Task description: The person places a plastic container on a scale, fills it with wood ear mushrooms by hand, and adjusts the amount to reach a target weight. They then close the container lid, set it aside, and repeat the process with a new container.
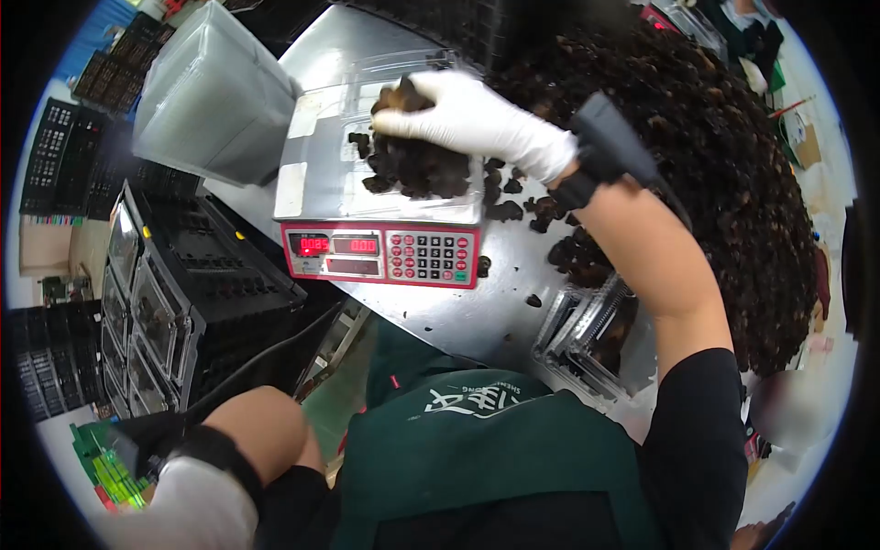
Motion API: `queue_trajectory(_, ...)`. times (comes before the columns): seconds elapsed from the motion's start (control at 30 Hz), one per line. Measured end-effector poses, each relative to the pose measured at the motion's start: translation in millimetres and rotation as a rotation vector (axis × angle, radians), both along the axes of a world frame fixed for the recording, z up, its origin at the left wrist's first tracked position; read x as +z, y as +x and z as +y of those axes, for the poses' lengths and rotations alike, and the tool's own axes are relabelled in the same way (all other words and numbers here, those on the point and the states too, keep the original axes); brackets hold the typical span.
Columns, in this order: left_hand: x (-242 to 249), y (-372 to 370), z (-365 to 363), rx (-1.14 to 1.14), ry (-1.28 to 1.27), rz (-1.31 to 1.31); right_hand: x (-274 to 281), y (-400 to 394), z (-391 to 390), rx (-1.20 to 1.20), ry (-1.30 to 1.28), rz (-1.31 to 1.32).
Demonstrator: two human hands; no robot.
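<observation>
My right hand (454, 110), in a white glove, is closed on pieces of dried black fungus (400, 97) above the pan of a red-framed digital scale (385, 255). More dark fungus (426, 170) lies on the pan beneath my fingers. Part of a clear plastic box (390, 69) shows on the pan behind my hand. The scale's left display seems to read 0.085. My left hand (188, 509), also white-gloved, hangs low at the left edge of the view, near something bright green. Its fingers are smeared by motion.
A large heap of dark fungus (697, 156) covers the right of the metal table (440, 312). Stacked clear boxes (215, 101) stand left of the scale. A black crate (206, 247) with filled boxes is below them. Open clear containers (573, 335) sit near my right arm.
</observation>
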State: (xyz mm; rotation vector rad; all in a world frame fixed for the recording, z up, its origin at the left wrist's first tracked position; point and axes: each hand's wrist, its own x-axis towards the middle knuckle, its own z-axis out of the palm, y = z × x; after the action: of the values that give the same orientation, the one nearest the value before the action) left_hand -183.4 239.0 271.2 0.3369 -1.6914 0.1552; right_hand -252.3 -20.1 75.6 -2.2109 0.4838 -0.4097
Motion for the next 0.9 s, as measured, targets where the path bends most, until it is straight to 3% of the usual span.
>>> queue_trajectory(0.03, -13.6, 11.6, 7.2, 0.069, 0.007, 0.167, -14.0, 9.6, 3.6, 0.049, -0.063, -0.001)
queue_trajectory(0.1, -62.1, 32.0, 13.0, 0.42, 0.086, 0.386, -39.0, 18.6, 5.6, 0.147, -0.295, 0.03)
queue_trajectory(0.17, -97.6, 25.9, -28.3, 0.78, 0.368, 0.476, -35.4, 15.3, 11.7, 0.16, -0.495, 0.046)
queue_trajectory(0.2, -121.0, 23.5, -33.4, 0.846, 0.59, 0.444, -40.9, 14.8, 10.1, 0.124, -0.574, -0.057)
queue_trajectory(0.27, -170.3, 44.2, -40.7, 0.897, 0.83, 0.309, -25.2, 5.0, 4.3, 0.115, -0.583, -0.051)
queue_trajectory(0.33, -206.6, 55.5, -48.6, 0.932, 0.962, 0.19, -19.7, 1.6, -7.4, 0.098, -0.304, -0.2)
queue_trajectory(0.4, -227.4, 60.7, -54.5, 0.99, 1.015, 0.104, -8.2, 1.8, -17.6, 0.067, -0.067, -0.191)
queue_trajectory(0.43, -231.9, 61.5, -56.6, 0.989, 1.008, 0.106, 2.0, 0.7, -16.9, 0.029, 0.147, -0.167)
queue_trajectory(0.47, -234.9, 63.3, -58.7, 0.987, 1.003, 0.107, 0.4, 2.2, -24.7, 0.059, 0.063, -0.208)
queue_trajectory(0.53, -231.4, 67.9, -62.5, 1.02, 0.962, 0.124, -2.7, 7.7, -25.5, 0.081, 0.127, -0.28)
queue_trajectory(0.6, -220.8, 69.9, -63.2, 1.039, 0.927, 0.209, -4.1, 11.9, -27.7, 0.098, -0.011, -0.269)
queue_trajectory(0.73, -197.5, 76.6, -57.2, 0.915, 0.577, 0.622, 4.2, 8.7, -18.9, 0.028, -0.182, -0.163)
queue_trajectory(0.9, -183.2, 87.6, -53.5, 0.922, 0.362, 0.606, -7.9, 12.5, -23.6, 0.185, -0.38, -0.265)
